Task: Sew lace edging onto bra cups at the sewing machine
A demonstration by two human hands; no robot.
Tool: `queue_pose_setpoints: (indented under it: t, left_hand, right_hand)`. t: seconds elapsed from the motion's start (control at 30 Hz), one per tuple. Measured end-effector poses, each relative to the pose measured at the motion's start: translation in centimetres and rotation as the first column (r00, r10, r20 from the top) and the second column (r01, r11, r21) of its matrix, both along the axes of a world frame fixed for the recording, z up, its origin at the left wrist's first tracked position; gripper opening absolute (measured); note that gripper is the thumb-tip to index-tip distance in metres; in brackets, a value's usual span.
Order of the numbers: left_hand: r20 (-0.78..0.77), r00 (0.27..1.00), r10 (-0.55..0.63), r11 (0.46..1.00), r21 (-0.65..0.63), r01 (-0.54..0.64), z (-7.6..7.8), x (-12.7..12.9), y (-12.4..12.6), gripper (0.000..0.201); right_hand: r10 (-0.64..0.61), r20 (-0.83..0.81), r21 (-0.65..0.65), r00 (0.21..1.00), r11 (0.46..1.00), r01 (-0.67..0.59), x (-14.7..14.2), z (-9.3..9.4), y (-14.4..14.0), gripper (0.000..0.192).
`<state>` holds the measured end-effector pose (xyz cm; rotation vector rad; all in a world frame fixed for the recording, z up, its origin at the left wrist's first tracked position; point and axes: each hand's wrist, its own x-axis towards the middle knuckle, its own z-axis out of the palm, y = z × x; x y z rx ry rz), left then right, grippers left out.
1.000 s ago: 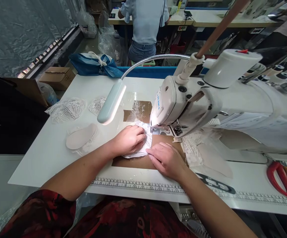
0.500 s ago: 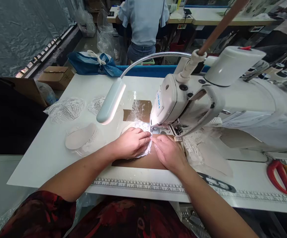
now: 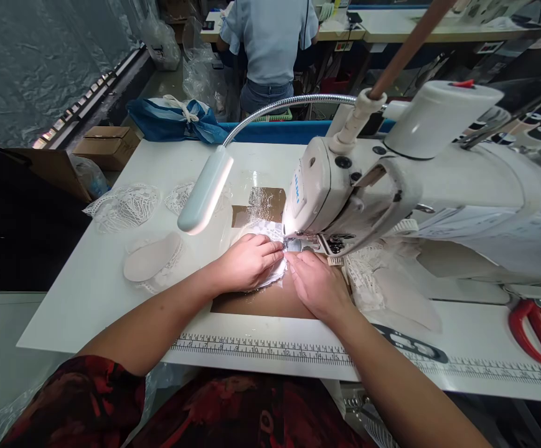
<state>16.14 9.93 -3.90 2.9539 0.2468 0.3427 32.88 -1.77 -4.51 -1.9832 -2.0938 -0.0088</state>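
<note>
A white lace piece [image 3: 270,230] with a curved edge lies under the needle area of a white sewing machine [image 3: 319,180]. Over its left part rests my left hand [image 3: 248,262], fingers close together and curled, tips on the fabric just in front of the presser foot [image 3: 287,241]. My right hand [image 3: 319,285] is closed at the near right edge of the same piece, thumb and forefinger together there. Both sets of fingertips almost meet. Beneath them is a brown board [image 3: 261,305]. The fabric under my palms is hidden.
Lace cups [image 3: 132,208] and a beige oval pad [image 3: 146,261] lie on the left. A lamp [image 3: 207,190] hangs over the table. More lace [image 3: 366,274] is right of the needle; red-handled scissors [image 3: 534,333] lie far right. A person [image 3: 270,43] sits ahead.
The lace piece has turned and slid away from me under the foot, so less of its near edge shows. My left hand has moved slightly forward with it; my right hand has barely moved.
</note>
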Motion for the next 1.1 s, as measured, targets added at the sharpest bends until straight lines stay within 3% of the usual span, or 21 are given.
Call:
queue_pose_setpoints:
  t: [0.4, 0.73, 0.93, 1.1]
  left_hand:
    - [0.055, 0.998, 0.004, 1.0, -0.013, -0.003, -0.8, 0.3, 0.7, 0.032]
    - [0.069, 0.994, 0.088, 0.995, 0.043, -0.091, -0.1, -0.1, 0.8, 0.032]
    - [0.02, 1.0, -0.002, 0.998, 0.06, 0.001, 0.5, -1.0, 0.2, 0.033]
    - [0.02, 0.996, -0.09, 0.996, 0.024, 0.09, 0.4, -1.1, 0.3, 0.033]
  right_hand:
    - [0.005, -0.057, 0.028, 0.998, 1.0, -0.004, 0.3, 0.1, -0.2, 0.035]
    - [0.007, -0.116, 0.007, 0.993, 1.0, -0.006, 0.5, -0.3, 0.0, 0.038]
    - [-0.071, -0.208, -0.021, 0.976, 0.997, 0.068, 0.8, 0.4, -0.3, 0.036]
    - [-0.022, -0.204, 0.021, 0.979, 0.999, 0.027, 0.7, 0.2, -0.3, 0.035]
